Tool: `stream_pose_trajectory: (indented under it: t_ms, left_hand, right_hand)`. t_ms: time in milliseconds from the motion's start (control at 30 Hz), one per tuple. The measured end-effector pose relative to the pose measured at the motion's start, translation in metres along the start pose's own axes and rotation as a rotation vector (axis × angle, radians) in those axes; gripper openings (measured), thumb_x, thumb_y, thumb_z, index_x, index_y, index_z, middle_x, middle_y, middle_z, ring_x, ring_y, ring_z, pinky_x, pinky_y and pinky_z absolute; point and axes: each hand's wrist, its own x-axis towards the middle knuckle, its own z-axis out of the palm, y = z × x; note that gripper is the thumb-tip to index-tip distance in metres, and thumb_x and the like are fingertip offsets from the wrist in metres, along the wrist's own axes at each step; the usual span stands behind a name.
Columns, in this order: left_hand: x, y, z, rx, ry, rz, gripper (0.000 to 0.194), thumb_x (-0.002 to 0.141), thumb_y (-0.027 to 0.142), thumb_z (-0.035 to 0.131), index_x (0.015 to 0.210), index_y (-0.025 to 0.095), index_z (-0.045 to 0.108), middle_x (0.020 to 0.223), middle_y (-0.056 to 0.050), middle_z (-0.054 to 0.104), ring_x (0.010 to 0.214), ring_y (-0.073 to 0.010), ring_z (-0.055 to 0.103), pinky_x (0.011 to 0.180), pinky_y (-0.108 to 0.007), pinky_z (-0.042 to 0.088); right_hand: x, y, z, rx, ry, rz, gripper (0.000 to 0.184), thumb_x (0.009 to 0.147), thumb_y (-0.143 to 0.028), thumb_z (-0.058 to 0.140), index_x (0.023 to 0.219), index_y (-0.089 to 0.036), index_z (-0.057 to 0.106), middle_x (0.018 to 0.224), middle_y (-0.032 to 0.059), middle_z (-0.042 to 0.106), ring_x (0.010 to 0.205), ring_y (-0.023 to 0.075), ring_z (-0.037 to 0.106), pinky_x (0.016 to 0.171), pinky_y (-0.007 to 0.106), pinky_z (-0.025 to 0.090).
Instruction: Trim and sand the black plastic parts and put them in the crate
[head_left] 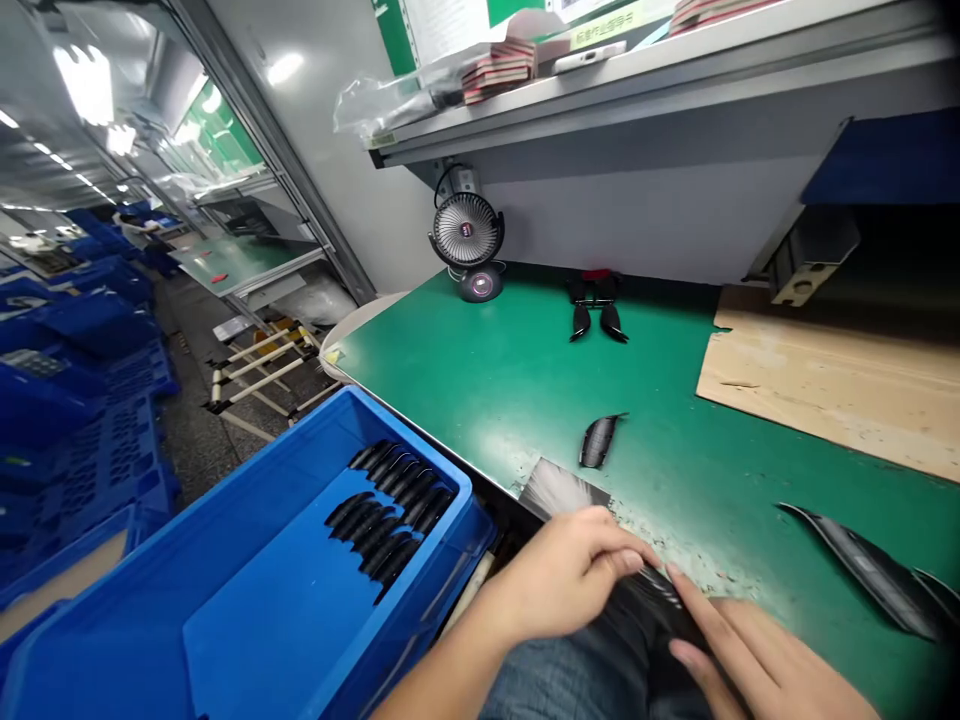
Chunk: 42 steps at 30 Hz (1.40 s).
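Observation:
My left hand (574, 572) is closed, thumb and fingers pinching the upper end of a black curved plastic part (664, 592) above my lap. On the part's other side, my right hand (750, 650) grips it between thumb and fingers. My hands hide much of the part, and it is partly blurred. Just beyond them a similar black plastic piece (598, 441) lies on the green tabletop (480, 370). A grey flat plate (562, 488) sits at the table's edge by my left hand. Another long black piece (862, 570) rests to the right.
At my left stands a blue bin (247, 600) with rows of black parts (390, 510). A small fan (466, 230) and several black pieces (598, 305) are at the back. Cardboard (825, 380) lies on the right. A shelf (600, 95) overhangs the table.

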Motion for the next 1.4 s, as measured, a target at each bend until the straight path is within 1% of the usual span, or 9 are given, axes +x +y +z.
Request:
stream_pose_trajectory:
  t_ms: [67,200,367,567,733,867,1000,1233,1400]
  left_hand:
    - [-0.001,-0.012,-0.01,-0.031,0.062,-0.044,0.024,0.093,0.024,0.046,0.102,0.025,0.069,0.09,-0.002,0.064,0.089,-0.0138,0.061,0.08,-0.023,0.049]
    - [0.005,-0.038,-0.028,-0.015,0.202,-0.054,0.026,0.094,0.026,0.043,0.103,0.025,0.067,0.1,-0.001,0.069,0.098,-0.0149,0.062,0.088,-0.027,0.048]
    - [0.017,-0.087,-0.05,0.179,0.695,-0.19,0.023,0.091,0.029,0.05,0.108,0.023,0.063,0.105,-0.005,0.066,0.098,-0.017,0.061,0.088,-0.03,0.048]
    - [0.038,-0.124,-0.045,0.204,0.924,-0.359,0.019,0.092,0.028,0.044,0.101,0.02,0.059,0.093,-0.005,0.067,0.088,-0.0188,0.062,0.077,-0.03,0.044]
    - [0.039,-0.127,-0.038,0.22,0.954,-0.408,0.015,0.091,0.03,0.046,0.094,0.022,0.059,0.082,-0.001,0.067,0.078,-0.0171,0.062,0.07,-0.027,0.04]
    - [0.038,-0.128,-0.037,0.241,0.961,-0.427,0.015,0.091,0.031,0.047,0.09,0.022,0.059,0.078,0.0,0.067,0.074,-0.0164,0.062,0.067,-0.026,0.038]
    - [0.038,-0.129,-0.036,0.252,0.952,-0.422,0.013,0.09,0.03,0.048,0.088,0.023,0.059,0.077,0.0,0.067,0.073,-0.0157,0.062,0.066,-0.025,0.038]
    - [0.039,-0.127,-0.036,0.283,0.964,-0.436,0.014,0.09,0.031,0.046,0.085,0.022,0.057,0.075,0.0,0.066,0.07,-0.0164,0.06,0.063,-0.026,0.035]
    - [0.039,-0.128,-0.036,0.285,0.944,-0.428,0.014,0.09,0.03,0.048,0.084,0.022,0.058,0.073,0.001,0.065,0.072,-0.016,0.061,0.064,-0.026,0.034]
  right_hand:
    - [0.018,-0.013,0.01,-0.055,-0.037,-0.041,0.058,0.096,-0.048,0.039,0.138,-0.009,0.041,0.073,0.004,0.057,0.059,0.0164,0.056,0.054,0.028,0.043]
    - [0.049,-0.022,0.03,-0.176,-0.059,-0.018,0.048,0.096,-0.041,0.042,0.132,-0.009,0.047,0.078,0.0059,0.057,0.069,0.02,0.056,0.055,0.03,0.044]
    - [0.052,-0.019,0.037,-0.2,-0.196,0.194,0.046,0.097,-0.04,0.039,0.136,-0.016,0.043,0.081,0.004,0.057,0.073,0.0186,0.058,0.05,0.027,0.043]
    - [0.071,-0.017,0.042,-0.139,-0.332,0.295,0.041,0.098,-0.038,0.035,0.132,-0.019,0.047,0.084,0.0036,0.06,0.083,0.0201,0.06,0.057,0.029,0.047]
    - [0.066,-0.015,0.032,-0.224,-0.285,0.144,0.043,0.097,-0.039,0.039,0.132,-0.016,0.048,0.077,0.0034,0.054,0.073,0.0196,0.054,0.057,0.03,0.042]
    - [0.081,-0.024,0.032,-0.306,-0.318,-0.034,0.039,0.092,-0.022,0.045,0.129,-0.012,0.051,0.082,0.008,0.056,0.078,0.0231,0.051,0.062,0.033,0.04]
    - [0.08,-0.025,0.028,-0.289,-0.334,-0.095,0.041,0.09,-0.014,0.043,0.13,-0.013,0.05,0.08,0.0067,0.054,0.076,0.0224,0.048,0.064,0.034,0.039]
    - [0.071,-0.026,0.032,-0.221,-0.399,0.076,0.043,0.097,-0.031,0.039,0.136,-0.016,0.042,0.081,0.0048,0.057,0.078,0.0208,0.055,0.061,0.031,0.044]
    - [0.065,0.002,0.021,-0.214,-0.445,0.178,0.044,0.098,-0.039,0.035,0.138,-0.022,0.042,0.082,0.0037,0.058,0.074,0.0197,0.057,0.057,0.029,0.044]
